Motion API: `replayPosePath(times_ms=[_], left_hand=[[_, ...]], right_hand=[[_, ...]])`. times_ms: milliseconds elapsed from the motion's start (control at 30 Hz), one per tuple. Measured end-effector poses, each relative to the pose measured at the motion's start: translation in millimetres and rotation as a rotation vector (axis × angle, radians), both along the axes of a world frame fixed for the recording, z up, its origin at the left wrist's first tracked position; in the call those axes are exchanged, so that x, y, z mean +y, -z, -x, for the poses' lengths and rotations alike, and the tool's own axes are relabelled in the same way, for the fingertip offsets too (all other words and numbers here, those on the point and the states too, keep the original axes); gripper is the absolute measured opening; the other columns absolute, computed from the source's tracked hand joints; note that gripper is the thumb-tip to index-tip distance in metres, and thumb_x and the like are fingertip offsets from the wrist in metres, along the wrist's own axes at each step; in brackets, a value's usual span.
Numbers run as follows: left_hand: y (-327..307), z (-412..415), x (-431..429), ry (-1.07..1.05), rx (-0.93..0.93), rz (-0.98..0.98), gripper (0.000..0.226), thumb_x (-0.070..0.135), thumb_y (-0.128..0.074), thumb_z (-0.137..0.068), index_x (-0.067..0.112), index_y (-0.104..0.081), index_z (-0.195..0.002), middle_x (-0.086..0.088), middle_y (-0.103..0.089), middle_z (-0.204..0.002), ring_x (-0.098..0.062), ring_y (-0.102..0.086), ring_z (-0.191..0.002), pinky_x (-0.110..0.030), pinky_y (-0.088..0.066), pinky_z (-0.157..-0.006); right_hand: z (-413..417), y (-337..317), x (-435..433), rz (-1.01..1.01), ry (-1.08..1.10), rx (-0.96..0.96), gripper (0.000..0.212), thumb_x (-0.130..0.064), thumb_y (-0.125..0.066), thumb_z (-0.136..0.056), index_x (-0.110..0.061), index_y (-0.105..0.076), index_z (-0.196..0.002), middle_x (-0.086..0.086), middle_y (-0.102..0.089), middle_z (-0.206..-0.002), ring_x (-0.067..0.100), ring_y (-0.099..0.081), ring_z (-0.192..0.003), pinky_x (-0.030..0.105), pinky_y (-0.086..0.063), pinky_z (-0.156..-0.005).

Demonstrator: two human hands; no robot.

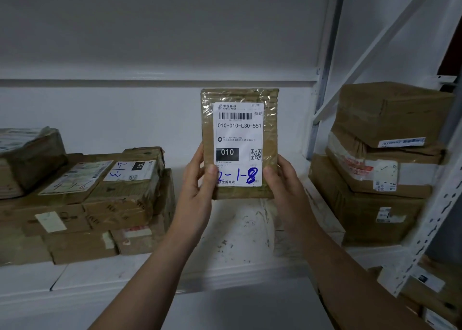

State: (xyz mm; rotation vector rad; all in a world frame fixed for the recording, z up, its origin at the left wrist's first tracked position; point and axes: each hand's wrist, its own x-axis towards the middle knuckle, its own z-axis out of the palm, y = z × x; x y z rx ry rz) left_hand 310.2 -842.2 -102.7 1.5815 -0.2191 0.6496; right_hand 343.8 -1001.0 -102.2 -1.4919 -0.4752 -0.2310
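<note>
Head view shows one flat cardboard parcel (270, 129) held upright in the air between two hands, its printed face turned toward the camera; the left hand (197, 182) grips its lower left edge, thumb laid across the front and over the corner of the label, the other fingers hidden behind the card; the right hand (285, 183) grips the lower right edge the same way, thumb on the front, fingers out of sight at the back; both hands are closed firmly on the parcel, and most of it stands up above them, only its bottom part lying between the palms; one white label (238, 134) covers much of the face, with one barcode, one small square code and the blue handwritten mark 2-1-8 (240, 176) near its foot; the parcel hangs above a bare, scuffed stretch of the white shelf (237, 232), clear of the board and in front of the pale back wall; to the left lies a pile of brown boxes (112, 204), at least six, though their edges run together and an exact count cannot be made, two of them bearing handwritten labels on top; to the right stands a stack of three boxes (375, 169), one on another, beside the grey rack post (322, 79); more boxes (440, 294) sit on the level below at the lower right.
</note>
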Motion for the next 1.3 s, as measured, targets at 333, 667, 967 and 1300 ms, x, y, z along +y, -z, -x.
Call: replayPosePath(times_ms=[333, 667, 967, 1300], left_hand=[[-0.4, 47.9, 42.5, -0.518, -0.263, -0.544, 0.070, 0.017, -0.069, -0.084, 0.041, -0.032, -0.139, -0.007, -0.019, -0.150, 0.023, -0.020, -0.128, 0.000, -0.027, -0.100], [-42.7, 100.1, 165.7, -0.739, -0.134, -0.839, 0.052, 0.005, -0.057, -0.093, 0.025, -0.045, -0.140, -0.007, -0.026, -0.152, 0.007, -0.030, -0.124, -0.021, -0.037, -0.097], [-55.7, 105.2, 238.1, -0.684, 0.021, -1.039, 0.060, 0.023, -0.068, -0.087, 0.022, -0.043, -0.142, -0.011, -0.032, -0.147, -0.031, -0.043, -0.126, -0.037, -0.043, -0.095], [-33.1, 91.2, 269.3, -0.795, 0.014, -1.212, 0.062, 0.058, -0.039, -0.087, 0.023, -0.047, -0.137, -0.008, -0.051, -0.132, -0.031, -0.039, -0.127, -0.049, -0.028, -0.104]], right_hand=[[23.2, -24.4, 57.4, -0.055, -0.168, -0.254, 0.046, -0.027, -0.056, -0.089, -0.040, -0.038, -0.129, -0.006, -0.060, -0.125, 0.005, -0.062, -0.109, 0.018, -0.051, -0.084], [44.7, -37.1, 183.0, 0.195, -0.072, -0.395, 0.066, -0.023, -0.068, -0.088, -0.016, -0.036, -0.145, -0.002, -0.040, -0.137, -0.011, -0.042, -0.116, 0.004, -0.032, -0.099], [59.3, -30.2, 257.1, 0.227, 0.055, -0.317, 0.062, -0.028, -0.062, -0.092, -0.017, -0.035, -0.146, -0.001, -0.038, -0.139, 0.010, -0.042, -0.127, 0.024, -0.036, -0.107], [47.9, -16.2, 265.3, 0.574, 0.209, -0.354, 0.065, -0.050, -0.060, -0.087, -0.023, -0.040, -0.142, 0.000, -0.053, -0.133, 0.019, -0.049, -0.122, 0.043, -0.045, -0.099]])
